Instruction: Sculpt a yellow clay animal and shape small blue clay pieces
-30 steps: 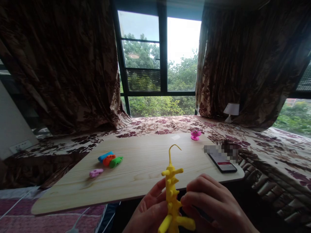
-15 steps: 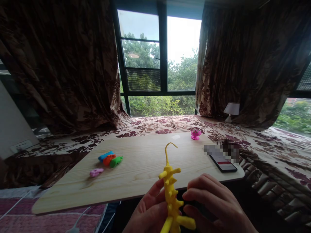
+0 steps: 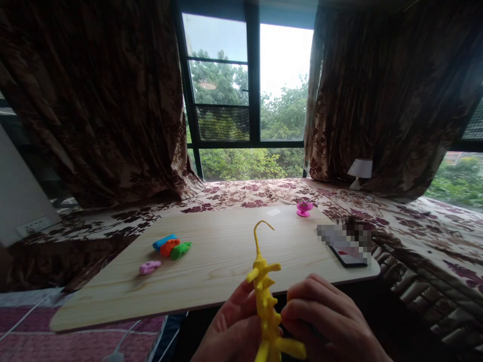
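Observation:
A yellow clay animal figure stands nearly upright over the table's near edge. It has a long thin curled tail, stubby legs sticking out at both sides and a row of pointed spikes along its back. My left hand is closed around its left side, the thumb and fingers gripping the body. My right hand is at its right, thumb and forefinger pinched at one of the lower spikes. The figure's lowest end runs out of the picture.
On the wooden table lie blue, orange and green clay pieces, with a lilac piece nearer. A pink clay piece stands at the back right. A partly blurred phone lies by the right edge; a lamp stands beyond.
The figure has shifted slightly left and its tail tip has swung left. My right fingers drew a little away from the spikes, then came back to pinch one. The clay pieces have stayed put.

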Demonstrator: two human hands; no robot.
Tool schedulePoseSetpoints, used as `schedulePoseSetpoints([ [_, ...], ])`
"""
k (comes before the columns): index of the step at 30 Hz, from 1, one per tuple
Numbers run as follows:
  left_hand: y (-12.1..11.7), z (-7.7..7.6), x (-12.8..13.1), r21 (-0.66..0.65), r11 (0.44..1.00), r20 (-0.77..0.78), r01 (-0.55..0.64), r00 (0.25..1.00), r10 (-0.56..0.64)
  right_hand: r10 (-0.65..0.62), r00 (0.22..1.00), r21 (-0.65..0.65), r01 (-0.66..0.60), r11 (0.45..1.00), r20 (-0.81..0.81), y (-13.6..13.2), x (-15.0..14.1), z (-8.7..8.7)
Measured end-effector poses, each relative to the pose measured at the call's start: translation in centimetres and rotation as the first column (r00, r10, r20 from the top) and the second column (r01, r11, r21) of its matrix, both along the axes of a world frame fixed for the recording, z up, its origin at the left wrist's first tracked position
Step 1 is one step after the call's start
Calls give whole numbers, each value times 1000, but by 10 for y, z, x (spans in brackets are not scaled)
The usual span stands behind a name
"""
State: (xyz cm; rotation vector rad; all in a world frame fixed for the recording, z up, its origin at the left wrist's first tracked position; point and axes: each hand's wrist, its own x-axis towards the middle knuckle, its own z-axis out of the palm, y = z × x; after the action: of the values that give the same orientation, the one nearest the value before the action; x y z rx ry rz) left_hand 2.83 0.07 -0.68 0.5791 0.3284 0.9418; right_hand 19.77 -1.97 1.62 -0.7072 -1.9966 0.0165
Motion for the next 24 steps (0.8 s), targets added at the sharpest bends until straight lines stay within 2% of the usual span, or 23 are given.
schedulePoseSetpoints([
  [3, -2, 0, -3, -54, 998, -41, -25, 999, 23, 10, 1000, 8, -10, 1000, 7, -1, 2, -1],
  [6, -1, -2, -8, -74, 997, -61, 1, 998, -6, -20, 999, 5, 20, 1000, 30, 0, 2, -1],
  [12, 12, -15, -9, 1, 993, -23, 121, 992, -121, -33, 998, 21, 32, 999, 51, 3, 0, 0],
  [16, 14, -21, -8, 16, 989, -39, 145, 989, -144, -18, 998, -3, 18, 1000, 60, 2, 0, 2],
  [24, 10, -17, -6, 5, 989, -22, 148, 989, -147, -87, 986, 67, 78, 995, 141, 0, -1, 9],
])
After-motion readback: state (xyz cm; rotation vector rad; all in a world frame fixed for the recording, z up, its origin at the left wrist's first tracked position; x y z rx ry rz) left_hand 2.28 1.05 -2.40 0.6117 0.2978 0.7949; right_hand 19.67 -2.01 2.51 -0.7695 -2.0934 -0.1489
